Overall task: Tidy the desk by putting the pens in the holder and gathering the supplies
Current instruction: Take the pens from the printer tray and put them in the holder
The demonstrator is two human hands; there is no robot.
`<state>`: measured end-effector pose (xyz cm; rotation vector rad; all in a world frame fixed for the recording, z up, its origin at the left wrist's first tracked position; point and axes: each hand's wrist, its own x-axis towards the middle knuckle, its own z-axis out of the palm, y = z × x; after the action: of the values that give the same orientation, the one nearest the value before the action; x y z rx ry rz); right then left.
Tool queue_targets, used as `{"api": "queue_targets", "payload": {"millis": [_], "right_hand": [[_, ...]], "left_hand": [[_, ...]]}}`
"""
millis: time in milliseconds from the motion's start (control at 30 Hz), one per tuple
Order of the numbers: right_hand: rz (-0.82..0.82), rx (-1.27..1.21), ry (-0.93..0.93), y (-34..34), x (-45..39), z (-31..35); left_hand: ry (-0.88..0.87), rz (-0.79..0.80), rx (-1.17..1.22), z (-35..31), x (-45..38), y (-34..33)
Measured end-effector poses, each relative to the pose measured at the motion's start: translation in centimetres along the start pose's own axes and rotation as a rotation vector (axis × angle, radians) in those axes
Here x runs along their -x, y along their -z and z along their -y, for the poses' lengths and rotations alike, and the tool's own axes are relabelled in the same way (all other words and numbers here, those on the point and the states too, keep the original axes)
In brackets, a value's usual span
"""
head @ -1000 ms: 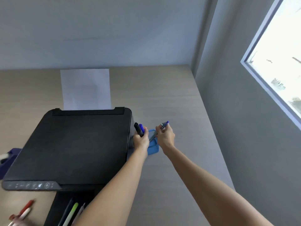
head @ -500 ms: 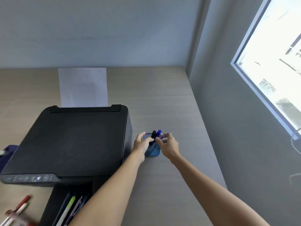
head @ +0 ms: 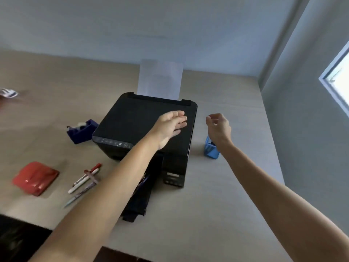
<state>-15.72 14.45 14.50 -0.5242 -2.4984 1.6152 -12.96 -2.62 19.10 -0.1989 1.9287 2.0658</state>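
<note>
Both hands empty: left hand (head: 171,125) flat, fingers spread, over the black printer (head: 132,127); right hand (head: 219,127) loosely curled above the blue holder (head: 210,150), right of the printer on the bench (head: 217,205). Loose pens (head: 86,179) lie left, near a red pouch (head: 35,177) and purple tape dispenser (head: 82,131). Printer panel icons unreadable, frame blurred

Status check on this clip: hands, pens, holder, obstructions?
Left hand open over printer, right hand empty above blue holder. Loose pens on desk, left of printer. Printer sits between pens and holder.
</note>
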Motion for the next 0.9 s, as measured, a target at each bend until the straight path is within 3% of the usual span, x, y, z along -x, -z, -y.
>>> {"api": "queue_targets", "payload": {"millis": [233,367,533,700,900], "right_hand": [[0.21,-0.024,0.138,-7.5,9.5,1.8],[0.324,0.059,0.199,-12.2,15.2,0.7],[0.413,0.226,-0.031,-17.7,19.4,-3.3],[0.335,0.331,-0.256,-20.8,20.4,-6.0],[0.243,0.434,-0.369,-22.9,20.1,-6.6]], "left_hand": [[0.126,-0.033,-0.158,4.7,6.0,13.2],[0.216,-0.093,-0.46,10.3,6.8,19.1],[0.271,-0.095,-0.796,17.1,4.5,22.0],[0.184,-0.005,-1.194,19.4,3.0,22.2],[0.114,0.043,-1.431,20.5,2.6,22.2]]}}
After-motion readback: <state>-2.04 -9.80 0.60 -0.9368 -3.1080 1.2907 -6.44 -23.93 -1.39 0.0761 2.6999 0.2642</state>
